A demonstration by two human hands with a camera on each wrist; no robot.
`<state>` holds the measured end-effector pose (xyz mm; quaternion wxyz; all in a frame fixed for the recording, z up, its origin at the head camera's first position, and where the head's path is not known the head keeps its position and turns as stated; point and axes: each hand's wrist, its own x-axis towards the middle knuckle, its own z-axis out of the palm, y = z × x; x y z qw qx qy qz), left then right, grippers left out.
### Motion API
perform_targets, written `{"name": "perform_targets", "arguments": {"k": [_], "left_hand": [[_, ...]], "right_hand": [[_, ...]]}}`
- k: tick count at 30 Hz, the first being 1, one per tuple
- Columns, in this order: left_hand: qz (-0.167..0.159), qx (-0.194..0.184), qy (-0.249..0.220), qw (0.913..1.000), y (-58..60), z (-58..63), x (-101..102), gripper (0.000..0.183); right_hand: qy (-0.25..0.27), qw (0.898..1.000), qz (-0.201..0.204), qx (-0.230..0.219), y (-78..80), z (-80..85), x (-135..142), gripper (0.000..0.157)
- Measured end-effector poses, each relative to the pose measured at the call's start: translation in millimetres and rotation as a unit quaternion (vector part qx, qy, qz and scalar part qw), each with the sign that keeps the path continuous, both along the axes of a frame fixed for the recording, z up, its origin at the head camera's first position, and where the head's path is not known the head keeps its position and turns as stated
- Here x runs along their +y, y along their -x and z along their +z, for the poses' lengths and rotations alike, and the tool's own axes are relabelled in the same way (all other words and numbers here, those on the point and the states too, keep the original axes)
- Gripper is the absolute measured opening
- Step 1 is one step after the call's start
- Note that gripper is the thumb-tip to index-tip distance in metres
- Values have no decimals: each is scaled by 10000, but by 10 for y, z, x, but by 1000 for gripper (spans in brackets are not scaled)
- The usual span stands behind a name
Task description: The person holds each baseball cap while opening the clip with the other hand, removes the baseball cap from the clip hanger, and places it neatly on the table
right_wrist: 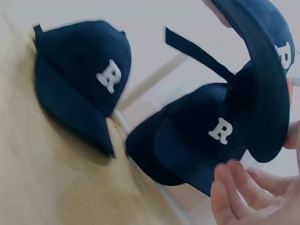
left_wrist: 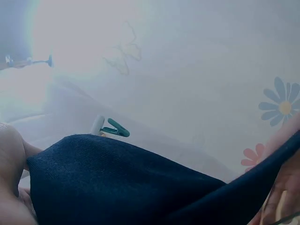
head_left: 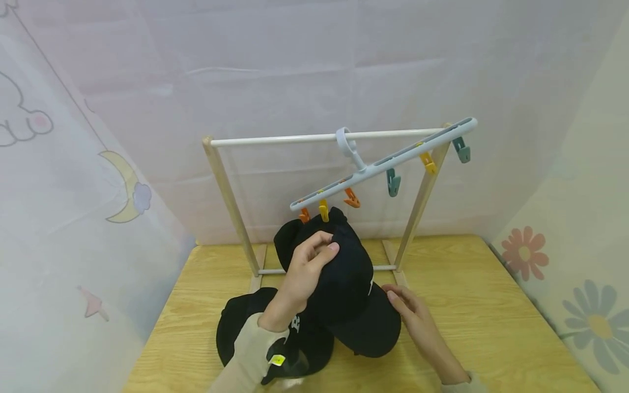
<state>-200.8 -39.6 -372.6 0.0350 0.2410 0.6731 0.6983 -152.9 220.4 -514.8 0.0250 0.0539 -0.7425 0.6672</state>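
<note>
- Your left grip (head_left: 302, 270) pinches a dark, woven baseball cap (head_left: 341, 297) at its rounded crown (head_left: 351, 267).
- Your right grip (head_left: 415, 319) pinches its curved brim (head_left: 368, 325).
- A smooth plastic hanger (head_left: 393, 162) slants above.

a yellow moon (head_left: 129, 179), red flower (head_left: 524, 254) and blue flower (head_left: 599, 326) adorn the pale backdrop (head_left: 275, 87).

Soft, even light gives the head view a pale, low-contrast look, and the dark caps (head_left: 346, 284) lose detail. Strong glare at the upper left of the left wrist view bleaches the backdrop (left_wrist: 187, 75); the right wrist view looks hazy, its surface (right_wrist: 28, 187) blurred
</note>
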Motion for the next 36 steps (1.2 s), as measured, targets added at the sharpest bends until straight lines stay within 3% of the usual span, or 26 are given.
{"name": "perform_targets", "arguments": {"k": [2,5,11,18,22,27,30,36], "left_hand": [[39,39,-49,10000,-20,-7,8,20],[83,134,-129,9998,-55,-17,19,20],[145,230,-187,9995,-149,-31,2,21],[-498,-59,-192,9986,-278,-8,-77,25],[-1005,-300,-576,9928,-305,-19,-117,27],[-1577,-845,-1093,9778,-333,-15,-180,25],[-1682,-1125,-1204,9719,-351,-15,-217,23],[-1620,-1265,-1233,9709,-373,-41,-274,21]], "right_hand": [[496,9975,431,-277,-86,-33,28,39],[1306,9836,1065,-635,-183,-49,61,35],[2365,9506,1692,-1090,-301,16,87,30],[3094,9232,2050,-999,-342,121,132,33],[3058,9240,2126,-873,-325,149,160,34],[2805,9354,1991,-819,-293,151,157,33],[2655,9413,1948,-744,-269,147,157,34],[2371,9495,1919,-730,-216,135,158,33]]}}
